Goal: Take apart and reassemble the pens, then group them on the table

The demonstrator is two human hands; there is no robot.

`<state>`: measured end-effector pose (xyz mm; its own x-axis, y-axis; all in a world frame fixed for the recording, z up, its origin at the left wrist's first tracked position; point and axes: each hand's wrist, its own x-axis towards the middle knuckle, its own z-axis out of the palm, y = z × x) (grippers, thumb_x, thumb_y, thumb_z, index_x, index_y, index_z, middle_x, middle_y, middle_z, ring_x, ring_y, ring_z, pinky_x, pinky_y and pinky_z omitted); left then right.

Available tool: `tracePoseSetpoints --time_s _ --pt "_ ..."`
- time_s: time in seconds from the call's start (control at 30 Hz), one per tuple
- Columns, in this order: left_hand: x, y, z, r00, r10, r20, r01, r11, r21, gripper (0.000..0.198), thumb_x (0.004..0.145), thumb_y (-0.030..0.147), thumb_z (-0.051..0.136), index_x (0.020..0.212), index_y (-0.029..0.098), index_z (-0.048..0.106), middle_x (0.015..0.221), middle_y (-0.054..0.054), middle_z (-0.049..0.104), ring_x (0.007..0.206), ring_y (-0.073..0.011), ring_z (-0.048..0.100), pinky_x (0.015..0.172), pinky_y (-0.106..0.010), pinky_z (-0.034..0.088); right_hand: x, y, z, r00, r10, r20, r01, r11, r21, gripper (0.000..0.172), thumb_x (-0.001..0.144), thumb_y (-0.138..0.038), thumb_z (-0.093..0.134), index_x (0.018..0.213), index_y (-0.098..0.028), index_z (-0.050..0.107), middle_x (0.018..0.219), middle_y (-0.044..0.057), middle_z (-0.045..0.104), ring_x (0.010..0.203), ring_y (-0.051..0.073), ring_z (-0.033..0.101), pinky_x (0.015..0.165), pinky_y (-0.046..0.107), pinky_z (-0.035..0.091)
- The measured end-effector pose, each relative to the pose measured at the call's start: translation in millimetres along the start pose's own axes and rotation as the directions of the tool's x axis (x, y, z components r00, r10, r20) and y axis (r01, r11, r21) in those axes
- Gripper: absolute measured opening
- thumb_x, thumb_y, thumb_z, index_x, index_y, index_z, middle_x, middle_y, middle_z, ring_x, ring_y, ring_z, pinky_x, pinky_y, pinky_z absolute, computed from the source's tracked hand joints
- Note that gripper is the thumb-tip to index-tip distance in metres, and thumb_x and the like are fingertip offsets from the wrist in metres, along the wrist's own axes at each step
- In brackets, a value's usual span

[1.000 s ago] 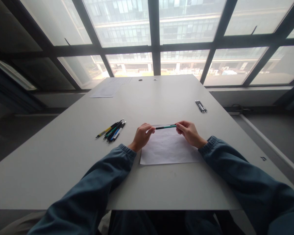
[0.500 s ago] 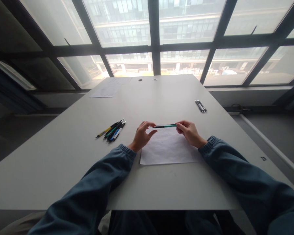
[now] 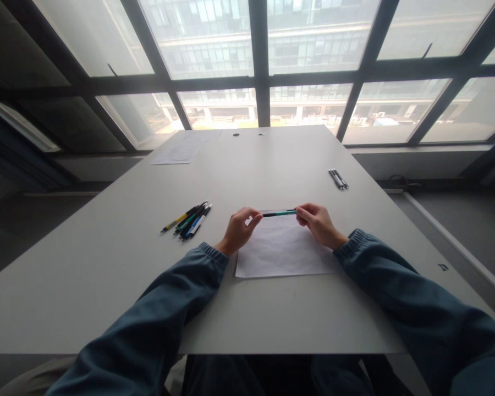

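Observation:
A green and black pen is stretched level between my hands, above the far part of a white sheet of paper. My left hand pinches its dark end between thumb and fingers. At the opposite, green end, my right hand grips it with thumb and forefinger. The fingers cover both ends of the pen. To the left of my left hand lies a loose pile of several pens, with yellow, green, blue, white and black parts.
Grey pens lie side by side at the right of the white table. More paper rests at the far left. A small dark mark or object sits near the right edge. Windows rise behind the table.
My left thumb and fingers have closed on the dark end of the pen, where they were spread around it before. My right hand keeps its hold, almost unmoved.

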<state>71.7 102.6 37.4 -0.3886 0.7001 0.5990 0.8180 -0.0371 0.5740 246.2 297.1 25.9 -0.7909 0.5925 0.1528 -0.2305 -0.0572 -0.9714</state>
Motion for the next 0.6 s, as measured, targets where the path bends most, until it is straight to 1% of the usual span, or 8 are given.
tracePoseSetpoints --time_s 0.1,0.2,0.27,0.33,0.4,0.47,0.6 --pt "-0.2 1.6 -1.1 0.999 -0.025 0.04 0.026 1.0 -0.018 0.042 0.1 0.044 0.051 0.069 0.019 0.064 0.065 -0.001 0.066 0.065 -0.015 0.062 0.068 -0.029 0.048 -0.6 -0.4 0.2 1.0 0.001 0.014 -0.001 1.0 0.001 0.033 0.076 -0.047 0.08 0.08 -0.016 0.071 0.061 0.001 0.061 0.057 0.012 0.05 0.054 0.027 0.037" --pt "-0.7 2.1 -1.6 0.998 -0.048 0.051 0.048 0.999 -0.016 0.05 0.102 0.045 0.048 0.061 0.018 0.062 0.056 0.001 0.061 0.056 -0.013 0.058 0.065 -0.027 0.046 -1.3 -1.1 0.3 1.0 0.005 0.022 -0.005 1.0 -0.005 0.034 0.076 -0.048 0.08 0.081 -0.016 0.071 0.061 0.001 0.061 0.057 0.012 0.05 0.054 0.027 0.037" --pt "-0.9 2.1 -1.7 0.997 -0.059 0.054 0.06 0.998 -0.011 0.054 0.102 0.046 0.047 0.058 0.018 0.061 0.052 0.002 0.059 0.052 -0.0125 0.058 0.064 -0.027 0.046 -1.5 -1.5 0.2 1.0 0.007 0.023 -0.007 1.0 -0.008 0.034 0.076 -0.048 0.08 0.081 -0.016 0.071 0.062 0.001 0.062 0.058 0.012 0.051 0.055 0.027 0.037" --pt "-1.0 2.0 -1.8 0.996 -0.066 0.055 0.067 0.997 -0.022 0.055 0.101 0.047 0.047 0.057 0.019 0.063 0.053 0.001 0.062 0.054 -0.0131 0.06 0.065 -0.027 0.047 -1.6 -1.6 0.0 1.0 0.008 0.022 -0.008 1.0 -0.005 0.033 0.077 -0.048 0.08 0.081 -0.016 0.071 0.062 0.001 0.062 0.058 0.012 0.051 0.055 0.027 0.037" --pt "-0.9 2.2 -2.0 0.997 -0.07 0.041 0.071 0.997 -0.037 0.053 0.101 0.047 0.049 0.06 0.019 0.067 0.061 -0.001 0.068 0.06 -0.0147 0.065 0.069 -0.028 0.05 -1.4 -1.2 -0.2 1.0 0.007 0.019 -0.007 1.0 0.005 0.032 0.077 -0.046 0.08 0.081 -0.016 0.071 0.062 0.001 0.062 0.058 0.012 0.051 0.055 0.027 0.037" --pt "-0.6 2.3 -2.1 0.998 -0.068 0.012 0.069 0.997 -0.038 0.047 0.1 0.047 0.052 0.068 0.02 0.073 0.071 -0.003 0.074 0.068 -0.0167 0.068 0.072 -0.03 0.052 -1.0 -0.6 -0.3 1.0 0.001 0.015 -0.001 1.0 0.018 0.031 0.077 -0.045 0.08 0.081 -0.016 0.071 0.062 0.001 0.061 0.057 0.011 0.051 0.054 0.027 0.037" --pt "-0.1 1.3 -0.5 0.998 -0.043 -0.04 0.04 0.998 -0.058 0.027 0.095 0.041 0.063 0.089 0.02 0.079 0.085 -0.005 0.077 0.078 -0.0181 0.069 0.073 -0.03 0.054 -0.1 0.2 -0.4 1.0 -0.009 0.002 0.009 1.0 0.026 0.032 0.076 -0.045 0.08 0.081 -0.015 0.071 0.061 0.001 0.061 0.057 0.011 0.051 0.054 0.026 0.037"
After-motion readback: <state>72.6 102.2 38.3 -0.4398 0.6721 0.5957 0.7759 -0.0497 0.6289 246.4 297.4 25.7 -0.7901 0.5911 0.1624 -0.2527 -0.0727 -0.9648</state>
